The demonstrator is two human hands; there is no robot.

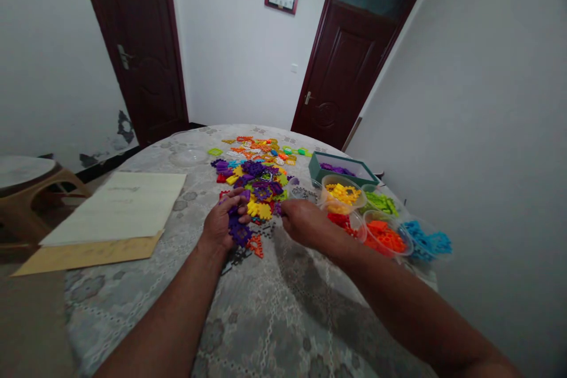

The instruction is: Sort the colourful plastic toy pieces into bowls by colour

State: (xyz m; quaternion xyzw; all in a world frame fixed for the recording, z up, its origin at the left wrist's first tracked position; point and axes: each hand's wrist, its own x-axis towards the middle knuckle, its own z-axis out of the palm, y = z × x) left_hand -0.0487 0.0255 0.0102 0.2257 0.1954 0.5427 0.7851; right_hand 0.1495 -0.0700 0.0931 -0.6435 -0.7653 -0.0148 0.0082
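A heap of flat plastic building pieces in purple, yellow, orange and green lies spread over the round table. My left hand rests at the near edge of the heap, its fingers curled round purple pieces. My right hand sits just to the right, knuckles up and fingers bent over the near pieces; what it holds is hidden. An orange triangular piece lies between the hands.
Clear bowls at the right hold sorted yellow, green, orange and blue pieces. A teal box holds purple ones. White paper on brown card lies at the left. A wooden stool stands beside the table.
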